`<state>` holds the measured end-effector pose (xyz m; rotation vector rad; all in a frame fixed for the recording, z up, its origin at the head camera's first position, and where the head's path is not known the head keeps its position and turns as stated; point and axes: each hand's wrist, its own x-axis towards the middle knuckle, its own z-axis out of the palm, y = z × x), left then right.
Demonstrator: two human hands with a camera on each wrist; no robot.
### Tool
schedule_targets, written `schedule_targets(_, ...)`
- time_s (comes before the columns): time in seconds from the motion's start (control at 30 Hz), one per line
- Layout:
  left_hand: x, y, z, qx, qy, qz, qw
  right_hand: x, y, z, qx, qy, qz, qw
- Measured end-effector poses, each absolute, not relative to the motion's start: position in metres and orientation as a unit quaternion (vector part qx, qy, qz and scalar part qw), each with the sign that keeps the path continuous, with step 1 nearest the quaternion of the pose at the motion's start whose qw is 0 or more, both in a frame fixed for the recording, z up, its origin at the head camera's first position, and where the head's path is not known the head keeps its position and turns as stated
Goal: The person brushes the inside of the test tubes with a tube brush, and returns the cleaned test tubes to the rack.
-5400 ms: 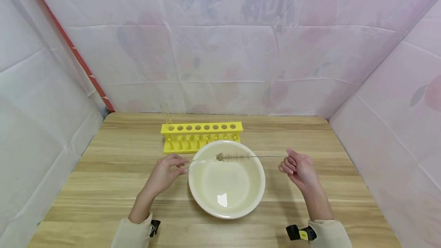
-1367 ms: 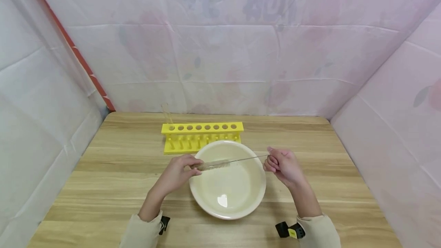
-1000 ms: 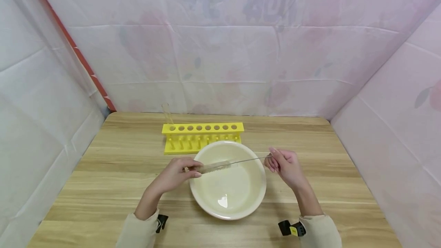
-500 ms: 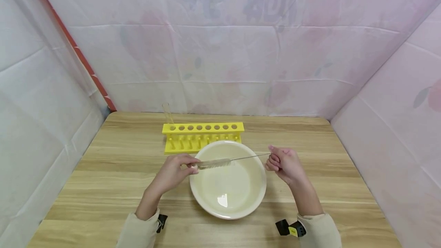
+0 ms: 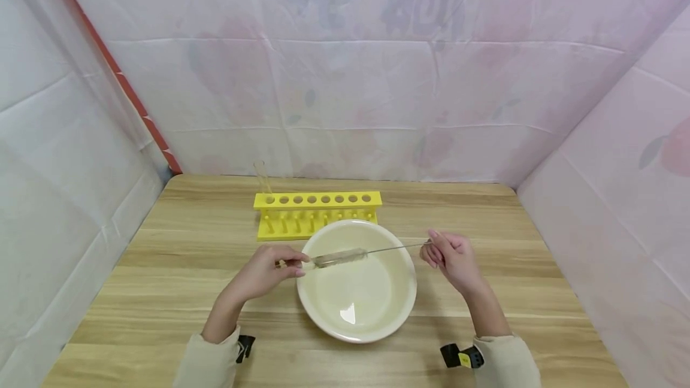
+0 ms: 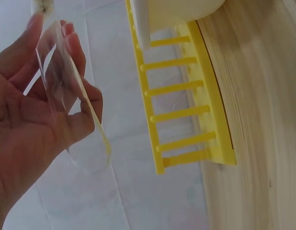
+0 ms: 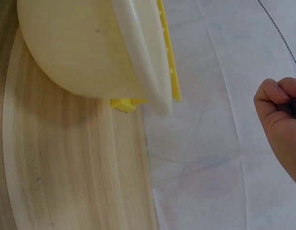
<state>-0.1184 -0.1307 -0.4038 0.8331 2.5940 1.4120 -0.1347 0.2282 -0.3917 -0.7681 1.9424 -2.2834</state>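
Observation:
My left hand (image 5: 264,273) holds a clear glass test tube (image 6: 54,81) between thumb and fingers at the left rim of the basin. In the left wrist view its rounded end points away past the palm. The brown bristles of a test tube brush (image 5: 341,257) lie inside the tube, tilted slightly over the basin. My right hand (image 5: 454,259) grips the brush's thin twisted wire handle (image 5: 396,248), fingers curled, to the right of the basin. In the right wrist view, part of that hand (image 7: 284,115) is cut off by the frame edge.
Below the tube stands a cream basin (image 5: 401,310) holding water that reflects light. Behind it is a yellow test tube rack (image 5: 318,200), with another glass tube (image 5: 262,177) in its leftmost hole. White patterned sheets (image 5: 345,88) wall the wooden table (image 5: 172,268).
Since 5.4 seconds ago, the bristles have gone into the tube and both hands have come closer together. Over the last half second, the brush and right hand have shifted slightly right.

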Motion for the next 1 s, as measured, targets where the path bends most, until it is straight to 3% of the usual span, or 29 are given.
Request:
schedule_targets(0.17,-0.117,-0.137,-0.404,0.272,0.848,0.453,0.034,-0.134,0.233,-0.39,-0.24,0.617,-0.749,0.029)
schedule_targets(0.4,-0.115,-0.137,-0.402,0.248,0.862,0.441,0.017,-0.129,0.232,-0.38,-0.057,0.6,-0.79,0.11)
schedule_targets(0.5,-0.114,-0.136,-0.402,0.239,0.866,0.439,0.017,-0.129,0.233,-0.378,-0.029,0.582,-0.801,0.14)
schedule_targets(0.6,-0.115,-0.137,-0.403,0.242,0.865,0.439,0.02,-0.13,0.235,-0.378,-0.044,0.582,-0.8,0.139)
schedule_targets(0.83,-0.116,-0.145,-0.407,0.258,0.853,0.452,0.035,-0.131,0.243,-0.382,-0.161,0.607,-0.774,0.073)
schedule_targets(1.0,-0.116,-0.15,-0.408,0.257,0.854,0.452,0.024,-0.133,0.247,-0.385,-0.213,0.603,-0.765,0.076)
